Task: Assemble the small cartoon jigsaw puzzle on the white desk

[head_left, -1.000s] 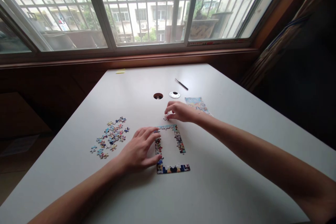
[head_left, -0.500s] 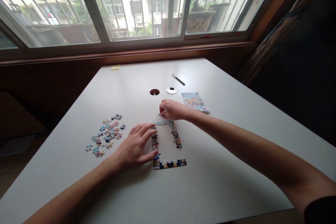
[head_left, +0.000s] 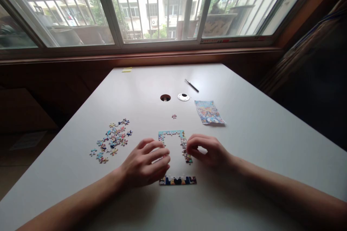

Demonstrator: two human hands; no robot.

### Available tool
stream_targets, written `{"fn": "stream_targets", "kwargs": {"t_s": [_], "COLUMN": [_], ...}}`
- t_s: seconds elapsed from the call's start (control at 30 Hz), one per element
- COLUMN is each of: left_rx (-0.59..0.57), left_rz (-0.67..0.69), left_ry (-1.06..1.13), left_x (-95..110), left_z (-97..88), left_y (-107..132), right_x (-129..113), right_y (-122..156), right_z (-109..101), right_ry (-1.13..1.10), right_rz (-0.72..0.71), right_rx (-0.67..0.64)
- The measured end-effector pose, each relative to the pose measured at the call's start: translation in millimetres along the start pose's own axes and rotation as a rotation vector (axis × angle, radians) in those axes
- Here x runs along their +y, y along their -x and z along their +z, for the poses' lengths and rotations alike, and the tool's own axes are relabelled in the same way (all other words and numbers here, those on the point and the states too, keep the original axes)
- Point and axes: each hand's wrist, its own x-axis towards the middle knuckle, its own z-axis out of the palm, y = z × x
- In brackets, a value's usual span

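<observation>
A partly joined jigsaw puzzle border (head_left: 177, 181) lies on the white table, with a gap low on its right side. My left hand (head_left: 149, 162) rests over the border's left side, fingers slightly bent and apart, hiding part of that strip. At the right strip, my right hand (head_left: 207, 150) has thumb and forefinger closed in a pinch against the edge; whatever is between the fingertips is hidden. One pinkish puzzle piece (head_left: 174, 116) lies alone above the border. Left of my left hand, a loose pile of puzzle pieces (head_left: 115, 139) is spread out.
A creased picture sheet (head_left: 209, 112) lies to the right, beyond the border. Farther back are a pen (head_left: 191, 85), a round cable hole (head_left: 165, 97) and its silver cover (head_left: 183, 96). Yellow tape (head_left: 127, 69) marks the table's far edge, below a barred window.
My right hand has drawn back from above the border to its right strip; a pinkish piece now shows near where it was. My left hand's fingers have curled more. The view has shifted left.
</observation>
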Motion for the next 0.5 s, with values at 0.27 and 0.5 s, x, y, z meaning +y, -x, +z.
{"fn": "stream_targets", "kwargs": {"t_s": [0.27, 0.5], "left_rx": [0.075, 0.121], "left_rz": [-0.038, -0.064], "left_ry": [0.088, 0.276], "left_x": [28.3, 28.4], "left_z": [13.3, 23.4], "left_y": [-42.5, -38.8], "right_x": [-5.7, -4.1], "right_y": [2.2, 4.2], "right_z": [-0.1, 3.0], "right_ry": [-0.293, -0.314], "right_rz": [0.123, 0.153], "right_rx": [-0.053, -0.043]}}
